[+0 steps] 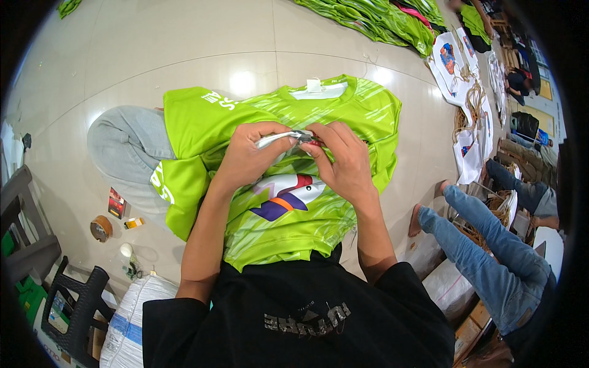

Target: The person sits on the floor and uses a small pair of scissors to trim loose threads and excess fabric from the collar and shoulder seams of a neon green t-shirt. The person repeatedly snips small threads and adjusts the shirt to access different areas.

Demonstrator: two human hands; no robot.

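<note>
A bright green jersey (288, 236) with a white collar lining and a coloured bird-like print lies spread over my lap and the floor. Above its middle, my left hand (251, 153) pinches a narrow white fabric edge (270, 140) between thumb and fingers. My right hand (340, 161) is closed close beside it, thumb and fingertips on a small dark-and-red tool (311, 141). The tool's tip meets the white edge between both hands. Its exact kind is mostly hidden by my fingers.
More green garments (380, 24) lie piled on the tiled floor ahead. White printed cloths (463, 92) and cords are at right, near another person's jeans-clad legs (485, 245). At left are a roll of brown tape (101, 228), a small box (116, 203), a dark plastic chair (80, 306) and a white sack (138, 319).
</note>
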